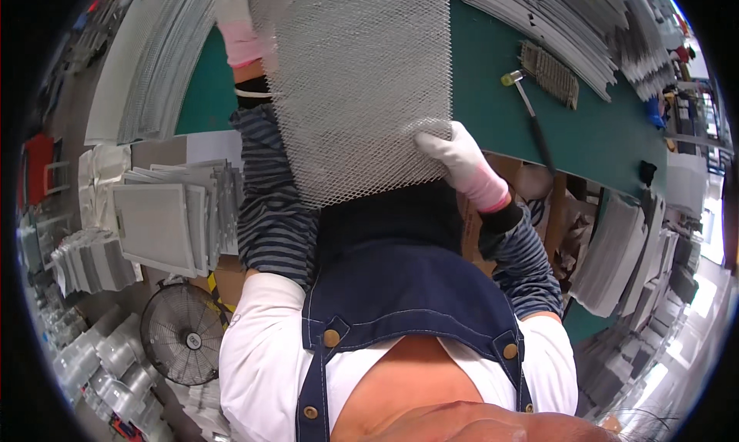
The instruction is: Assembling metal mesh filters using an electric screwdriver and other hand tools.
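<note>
I hold a large sheet of silver expanded metal mesh (pixel 358 80) up over the green worktable (pixel 493 95). My left hand (pixel 235 22), in a white glove with a pink cuff, grips the sheet's upper left edge. My right hand (pixel 462 161), gloved the same way, pinches its lower right corner. The mesh hides the middle of the table. Striped sleeves cover both forearms, and a blue denim apron hangs below.
A mallet with a yellow head (pixel 527 107) and a wire brush (pixel 550 72) lie on the table to the right. Stacks of metal sheets (pixel 554 18) line the far edge. Framed filter panels (pixel 165 219) are piled at left, above a floor fan (pixel 183 334).
</note>
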`<state>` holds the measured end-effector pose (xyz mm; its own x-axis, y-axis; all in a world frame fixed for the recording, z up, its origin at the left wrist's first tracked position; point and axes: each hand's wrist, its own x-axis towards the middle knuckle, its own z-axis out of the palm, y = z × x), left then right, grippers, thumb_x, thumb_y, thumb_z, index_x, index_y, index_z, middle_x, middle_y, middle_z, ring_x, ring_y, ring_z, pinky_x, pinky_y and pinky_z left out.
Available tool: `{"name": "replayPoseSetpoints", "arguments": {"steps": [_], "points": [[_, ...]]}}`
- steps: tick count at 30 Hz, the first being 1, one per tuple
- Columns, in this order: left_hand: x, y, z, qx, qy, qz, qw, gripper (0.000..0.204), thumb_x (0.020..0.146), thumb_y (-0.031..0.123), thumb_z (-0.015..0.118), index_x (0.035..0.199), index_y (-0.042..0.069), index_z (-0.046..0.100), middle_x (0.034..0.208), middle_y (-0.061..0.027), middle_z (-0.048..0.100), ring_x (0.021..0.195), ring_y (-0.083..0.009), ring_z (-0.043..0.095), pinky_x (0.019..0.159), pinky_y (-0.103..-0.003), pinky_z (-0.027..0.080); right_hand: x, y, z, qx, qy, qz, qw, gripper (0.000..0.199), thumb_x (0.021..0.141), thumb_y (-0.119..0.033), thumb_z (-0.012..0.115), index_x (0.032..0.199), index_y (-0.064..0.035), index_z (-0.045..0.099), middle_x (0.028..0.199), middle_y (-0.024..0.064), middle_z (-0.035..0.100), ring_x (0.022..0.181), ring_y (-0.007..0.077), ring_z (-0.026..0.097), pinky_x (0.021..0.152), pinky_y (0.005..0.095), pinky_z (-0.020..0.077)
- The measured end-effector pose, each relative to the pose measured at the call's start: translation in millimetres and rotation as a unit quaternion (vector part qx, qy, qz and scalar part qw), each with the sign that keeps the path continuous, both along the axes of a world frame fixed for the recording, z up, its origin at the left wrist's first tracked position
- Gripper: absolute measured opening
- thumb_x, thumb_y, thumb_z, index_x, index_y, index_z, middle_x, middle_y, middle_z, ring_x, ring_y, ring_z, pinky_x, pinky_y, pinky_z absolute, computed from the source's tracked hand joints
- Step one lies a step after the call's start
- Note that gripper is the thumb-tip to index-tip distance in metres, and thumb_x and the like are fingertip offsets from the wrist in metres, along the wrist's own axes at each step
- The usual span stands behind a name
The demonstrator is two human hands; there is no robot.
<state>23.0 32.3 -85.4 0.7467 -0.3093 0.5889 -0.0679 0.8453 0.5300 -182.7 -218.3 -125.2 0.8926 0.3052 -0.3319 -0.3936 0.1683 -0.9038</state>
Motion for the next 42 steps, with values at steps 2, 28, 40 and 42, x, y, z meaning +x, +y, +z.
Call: {"name": "replayPoseSetpoints", "arguments": {"steps": [2,28,40,42], "points": [[22.4,-8.8,-19.3,-0.056,0.044,-0.063,0.995,0.051,0.098,0.031,0.051,0.14,0.002,0.046,0.126,-0.0201,0.055,0.109,-0.0306,0.055,0.097,-0.041,0.043,6.7,-9.9,-4.6,-0.165,-0.04,0.043,0.985,0.023,0.088,-0.01,0.072,0.106,0.0026,0.069,0.097,0.0049,0.071,0.082,0.0105,0.064,0.074,0.0265,0.0529],[-30.0,-28.7,-0.8,0.427,-0.301,0.403,0.751,0.042,0.099,0.031,0.054,0.134,0.008,0.051,0.124,-0.0141,0.061,0.112,-0.0296,0.06,0.1,-0.039,0.046,-72.5,-36.9,-29.9,-0.313,-0.135,-0.088,0.936,0.014,0.079,0.002,0.073,0.073,-0.0027,0.061,0.07,-0.0026,0.061,0.065,0.0042,0.053,0.058,0.0227,0.0456],[-124.6,-32.5,-30.5,0.164,0.047,0.066,0.983,0.044,0.105,0.02,0.034,0.14,-0.006,0.04,0.114,-0.0228,0.063,0.1,-0.0243,0.066,0.086,-0.035,0.056,-37.7,-79.3,-41.8,-0.163,0.014,0.017,0.986,0.022,0.085,-0.014,0.072,0.097,0.0049,0.067,0.085,0.0017,0.067,0.071,0.0076,0.06,0.064,0.0227,0.0508],[-116.6,-30.8,-30.0,0.083,0.126,0.01,0.989,0.044,0.106,0.023,0.033,0.14,-0.004,0.039,0.112,-0.0222,0.063,0.097,-0.0244,0.065,0.084,-0.036,0.056,-25.3,-84.2,-32.7,-0.118,0.073,0.036,0.99,0.026,0.086,-0.007,0.067,0.108,0.0044,0.06,0.087,0.0059,0.068,0.071,0.0112,0.065,0.063,0.0235,0.0543]]}}
